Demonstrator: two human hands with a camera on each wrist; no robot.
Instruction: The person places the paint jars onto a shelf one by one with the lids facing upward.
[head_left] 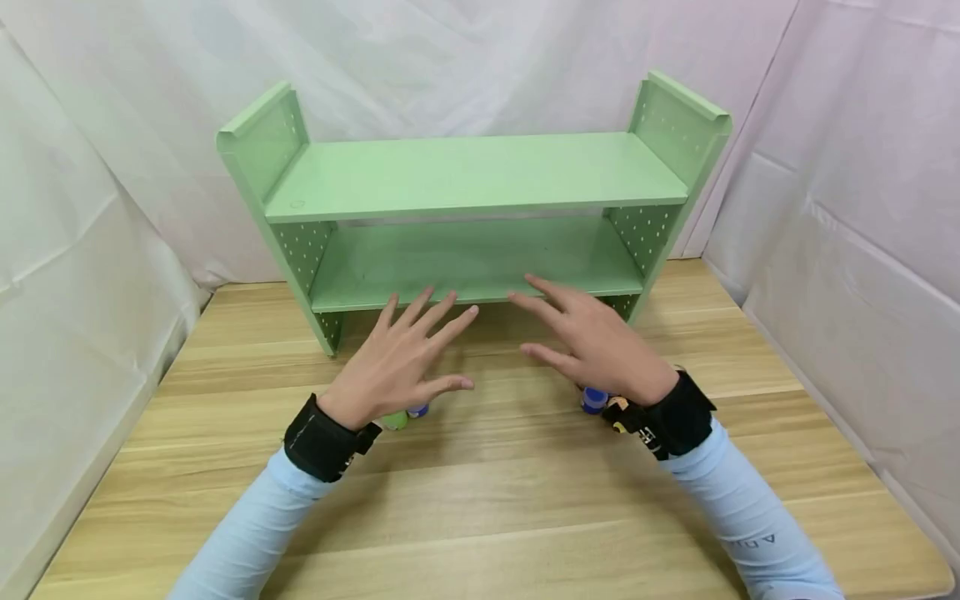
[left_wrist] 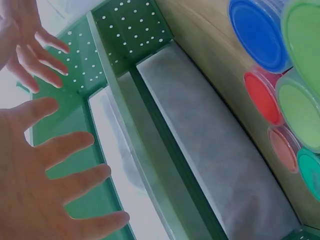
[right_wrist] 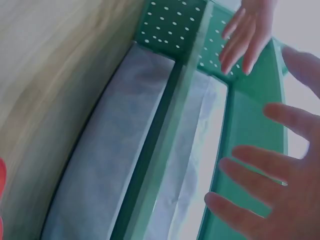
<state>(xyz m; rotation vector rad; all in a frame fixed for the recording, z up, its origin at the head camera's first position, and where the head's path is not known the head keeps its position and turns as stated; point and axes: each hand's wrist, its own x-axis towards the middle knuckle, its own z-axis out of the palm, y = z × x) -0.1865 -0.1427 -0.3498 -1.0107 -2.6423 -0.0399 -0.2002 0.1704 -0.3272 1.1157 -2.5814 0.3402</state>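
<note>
My left hand is above the wooden table with its fingers spread, holding nothing. To its right, my right hand also hovers with loosely extended fingers and nothing in them. Both are just in front of a light green two-tier shelf with perforated side panels. Small lidded tubs lie below the hands, mostly hidden in the head view. The left wrist view shows a blue-lidded tub, a red-lidded tub, a pale green-lidded tub and a teal-lidded tub.
Under my right wrist a blue-capped tub shows partly, beside small orange and yellow items that the wristband half covers. White cloth hangs behind the shelf and along both sides of the wooden table.
</note>
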